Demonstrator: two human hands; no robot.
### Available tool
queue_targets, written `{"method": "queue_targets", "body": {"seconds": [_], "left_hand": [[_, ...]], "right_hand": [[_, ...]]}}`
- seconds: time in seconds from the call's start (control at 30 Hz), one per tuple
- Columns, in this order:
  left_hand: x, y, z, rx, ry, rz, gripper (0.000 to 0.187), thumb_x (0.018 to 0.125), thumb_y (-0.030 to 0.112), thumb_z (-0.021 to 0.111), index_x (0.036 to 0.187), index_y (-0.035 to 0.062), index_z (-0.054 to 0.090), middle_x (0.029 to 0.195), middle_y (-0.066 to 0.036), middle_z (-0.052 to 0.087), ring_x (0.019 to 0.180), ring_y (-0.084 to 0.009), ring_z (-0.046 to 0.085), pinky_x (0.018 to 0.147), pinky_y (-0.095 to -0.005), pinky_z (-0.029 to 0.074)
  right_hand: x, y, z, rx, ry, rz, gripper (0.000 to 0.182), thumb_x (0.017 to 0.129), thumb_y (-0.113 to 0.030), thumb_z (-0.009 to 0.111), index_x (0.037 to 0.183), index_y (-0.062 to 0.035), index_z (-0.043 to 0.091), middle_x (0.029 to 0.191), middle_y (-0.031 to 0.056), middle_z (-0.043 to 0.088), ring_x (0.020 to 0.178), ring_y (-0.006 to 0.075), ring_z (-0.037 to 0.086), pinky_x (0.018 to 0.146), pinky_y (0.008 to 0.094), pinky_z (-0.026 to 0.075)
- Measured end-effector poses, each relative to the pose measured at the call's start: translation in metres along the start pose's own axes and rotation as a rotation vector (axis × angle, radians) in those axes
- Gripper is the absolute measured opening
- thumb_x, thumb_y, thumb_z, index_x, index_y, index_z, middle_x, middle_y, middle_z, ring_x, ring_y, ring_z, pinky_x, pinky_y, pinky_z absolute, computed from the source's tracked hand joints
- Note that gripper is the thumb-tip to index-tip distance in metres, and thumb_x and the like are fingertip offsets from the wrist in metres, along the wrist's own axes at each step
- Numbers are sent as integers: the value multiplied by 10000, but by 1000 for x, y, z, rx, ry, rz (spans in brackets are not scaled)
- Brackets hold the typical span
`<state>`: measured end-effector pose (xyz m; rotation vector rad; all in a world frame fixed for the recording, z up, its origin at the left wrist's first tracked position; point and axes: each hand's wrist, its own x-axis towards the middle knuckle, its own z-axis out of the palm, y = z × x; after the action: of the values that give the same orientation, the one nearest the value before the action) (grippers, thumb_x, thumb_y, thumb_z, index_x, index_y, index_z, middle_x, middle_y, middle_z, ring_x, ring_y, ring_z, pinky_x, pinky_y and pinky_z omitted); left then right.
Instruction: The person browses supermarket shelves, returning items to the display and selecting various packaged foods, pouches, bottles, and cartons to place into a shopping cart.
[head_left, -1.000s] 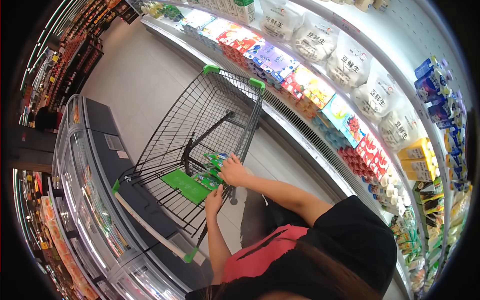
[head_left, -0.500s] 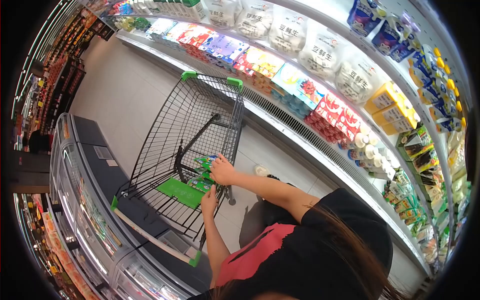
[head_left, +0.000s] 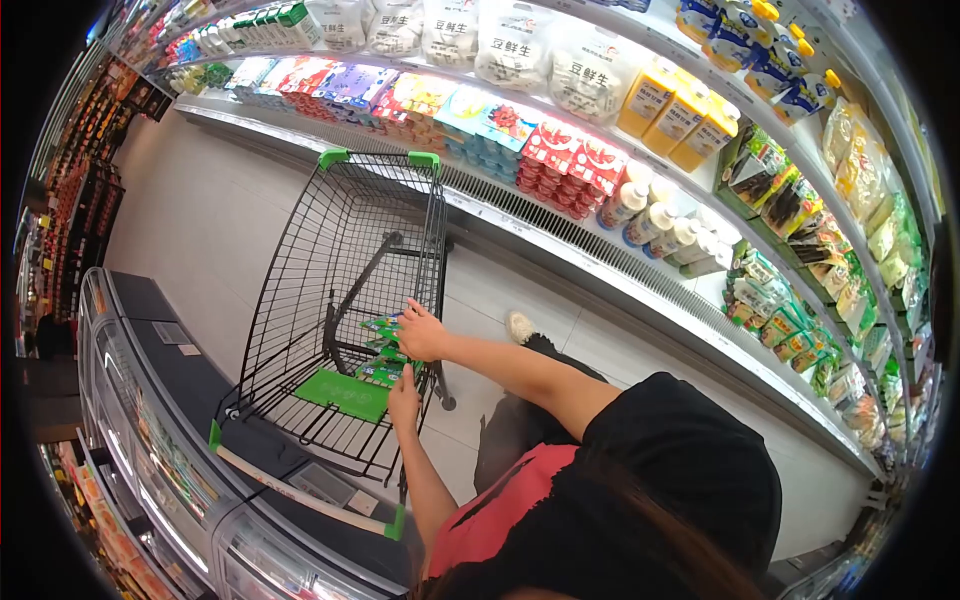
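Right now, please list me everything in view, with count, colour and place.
Shopping cart: one, black and green, centre
Panel: one, green, in cart
Packs: several, mostly green, in cart, by both hands
Bags: at least five, white, upper shelf
Cartons: three, yellow, beside bags
Pouches: several, blue, top right
Boxes: many, mixed colours, lower shelf
Bottles: several, white, beside boxes
Freezer cabinets: several, grey, picture's left
Shoe: one, cream, floor
Shirt: one, black and red, bottom
Left hand: one, bare, nearer
Right hand: one, bare, farther
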<state>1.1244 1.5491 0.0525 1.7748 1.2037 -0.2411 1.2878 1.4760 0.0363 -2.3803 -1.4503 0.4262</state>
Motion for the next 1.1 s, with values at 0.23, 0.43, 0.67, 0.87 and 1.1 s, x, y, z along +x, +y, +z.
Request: {"method": "queue_targets", "body": {"seconds": [0.23,0.43,0.67,0.87,1.1], "left_hand": [[-64,-40,47,50,-3,25,753,908,684,444,973,-23,696,611,-103,589,530,-205,560,559,-343,449],[-116,-70,99,121,56,-34,748,908,695,410,999,11,700,832,-183,678,824,-324,650,774,-395,479],[-199,-85,167,89,63,-118,680,904,658,466,1029,33,701,943,-199,696,932,-362,650,829,-408,476],[-251,-107,227,-9,97,-31,643,911,591,525,1054,-15,685,877,-256,674,861,-368,648,817,-410,478],[-299,-102,247,-220,-19,-35,590,974,497,509,972,-80,632,702,-155,609,721,-268,587,742,-422,472]], "right_hand": [[-91,-3,17,-6,77,-46,397,919,-362,487,966,-41,716,1221,121,594,1204,299,467,1194,510,103],[-166,7,22,43,67,-105,404,948,-370,481,946,-36,708,1088,121,596,1166,307,480,1180,509,137],[-261,28,21,83,102,-215,405,954,-373,488,933,-32,705,1038,123,601,1137,310,495,1167,505,163],[-329,42,21,14,125,-236,372,941,-353,503,932,-43,708,1037,113,604,1127,299,502,1165,504,172],[-370,47,40,-30,195,-283,374,893,-384,543,826,-59,714,957,81,622,1063,290,514,1172,497,184]]}}
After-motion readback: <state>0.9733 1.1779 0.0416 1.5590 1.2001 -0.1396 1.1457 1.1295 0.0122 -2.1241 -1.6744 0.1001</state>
